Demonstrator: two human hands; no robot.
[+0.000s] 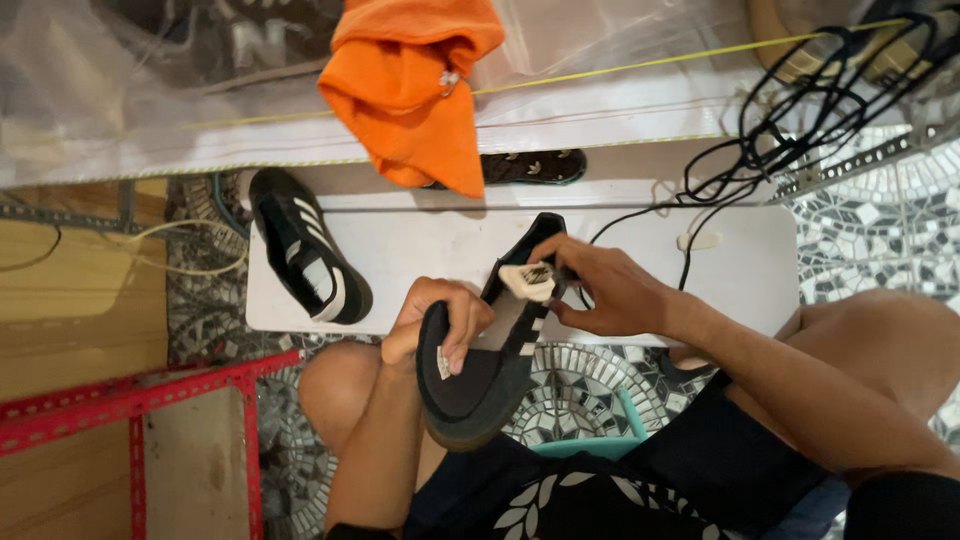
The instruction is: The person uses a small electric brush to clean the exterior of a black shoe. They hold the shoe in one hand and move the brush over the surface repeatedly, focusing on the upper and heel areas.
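The left hand (440,325) is gripping the toe end of a black shoe (490,365), fingers curled over its edge, holding it above the knees in front of the white surface (430,250). The right hand (610,290) is pinching the shoe's pale tongue (527,281). A second black shoe (308,258) is lying on the surface, near an orange cloth (412,85) hanging above

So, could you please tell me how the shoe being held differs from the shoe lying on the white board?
The held shoe is up off the surface, gripped at its toe by the left hand, while the right hand pinches its pale tongue; the other shoe lies untouched on the white board. The held shoe is seen mostly from its toe end, whereas the other shoe lies showing its striped side. Both are black with white stripes.
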